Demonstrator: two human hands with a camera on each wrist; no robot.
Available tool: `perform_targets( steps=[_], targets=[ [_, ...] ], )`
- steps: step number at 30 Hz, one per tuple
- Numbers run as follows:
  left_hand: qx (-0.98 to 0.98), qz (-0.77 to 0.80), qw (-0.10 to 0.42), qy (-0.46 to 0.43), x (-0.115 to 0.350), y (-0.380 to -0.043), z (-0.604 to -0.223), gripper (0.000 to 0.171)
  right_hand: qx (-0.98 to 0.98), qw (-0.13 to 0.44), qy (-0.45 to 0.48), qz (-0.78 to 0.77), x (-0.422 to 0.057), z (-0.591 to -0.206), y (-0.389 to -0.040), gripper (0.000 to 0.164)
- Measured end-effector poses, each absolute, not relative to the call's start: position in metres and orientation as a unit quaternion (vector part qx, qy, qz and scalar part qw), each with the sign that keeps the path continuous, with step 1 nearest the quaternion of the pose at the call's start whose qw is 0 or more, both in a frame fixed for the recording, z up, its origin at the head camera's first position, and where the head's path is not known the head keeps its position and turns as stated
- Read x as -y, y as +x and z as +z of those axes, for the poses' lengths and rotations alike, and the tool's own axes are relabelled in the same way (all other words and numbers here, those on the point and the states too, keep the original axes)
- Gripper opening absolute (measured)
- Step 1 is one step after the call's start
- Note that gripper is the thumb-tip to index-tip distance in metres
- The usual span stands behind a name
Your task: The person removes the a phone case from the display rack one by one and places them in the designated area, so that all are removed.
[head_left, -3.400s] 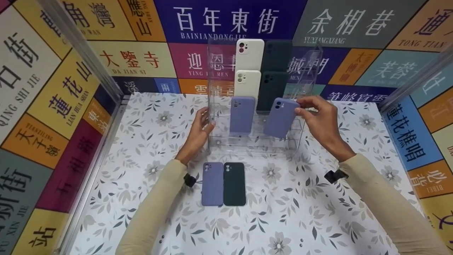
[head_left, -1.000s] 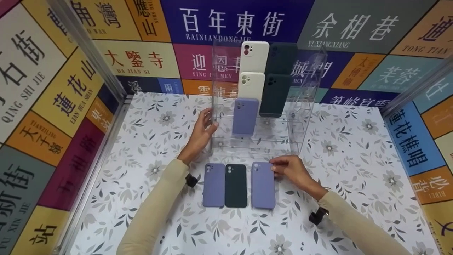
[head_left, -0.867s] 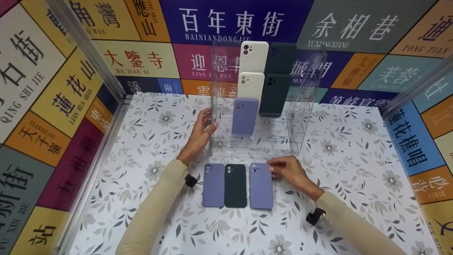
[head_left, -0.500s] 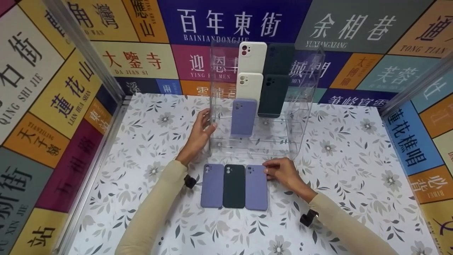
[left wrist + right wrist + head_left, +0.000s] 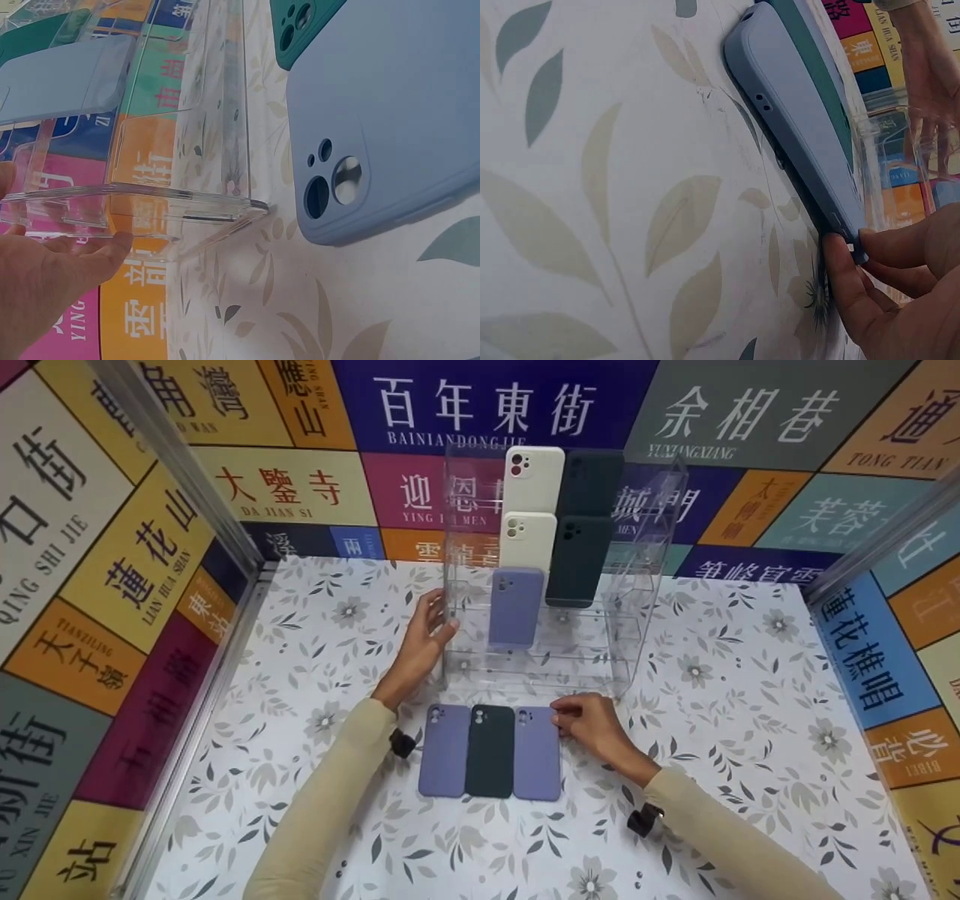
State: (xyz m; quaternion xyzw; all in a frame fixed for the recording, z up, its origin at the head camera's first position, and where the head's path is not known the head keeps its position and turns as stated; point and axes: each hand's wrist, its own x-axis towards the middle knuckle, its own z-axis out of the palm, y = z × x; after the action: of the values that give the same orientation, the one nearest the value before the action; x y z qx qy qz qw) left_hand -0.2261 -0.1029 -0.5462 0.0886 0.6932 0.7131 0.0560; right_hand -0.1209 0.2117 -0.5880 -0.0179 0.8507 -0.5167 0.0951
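Note:
In the head view my left hand [image 5: 416, 652] grips the left side panel of a clear tiered display stand [image 5: 636, 585], thumb and fingers on either side of its edge. My right hand [image 5: 596, 727] pinches the upper right corner of a purple phone case [image 5: 537, 757] lying flat on the table. This case lies side by side with a dark green phone case [image 5: 490, 754] and another purple phone case [image 5: 442, 754]. The right wrist view shows thumb and fingers [image 5: 847, 281] at the end of the purple case.
On the stand lean two white phone cases [image 5: 533, 480], two dark green cases [image 5: 579, 559] and a purple case [image 5: 516, 607]. Sign-printed walls [image 5: 495, 397] enclose the back and sides. A leaf-patterned cloth [image 5: 697, 660] covers the table.
The right hand took the purple case from the stand's lower right, set it on the table and slid it left against the dark green one. Left hand stayed on the stand.

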Motion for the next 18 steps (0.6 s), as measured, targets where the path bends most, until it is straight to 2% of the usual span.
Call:
perform_targets(
  steps=[11,18],
  targets=[
    [-0.685,0.721,0.054,0.088,0.101,-0.227,-0.545,0.062,-0.900,0.031,-0.075,-0.427,-0.209,-0.584,-0.122,0.014],
    [-0.688,0.718,0.055,0.084,0.103,-0.227,-0.547,0.062,-0.893,0.038,-0.086,-0.440,-0.217,-0.569,-0.121,0.014]
  ],
)
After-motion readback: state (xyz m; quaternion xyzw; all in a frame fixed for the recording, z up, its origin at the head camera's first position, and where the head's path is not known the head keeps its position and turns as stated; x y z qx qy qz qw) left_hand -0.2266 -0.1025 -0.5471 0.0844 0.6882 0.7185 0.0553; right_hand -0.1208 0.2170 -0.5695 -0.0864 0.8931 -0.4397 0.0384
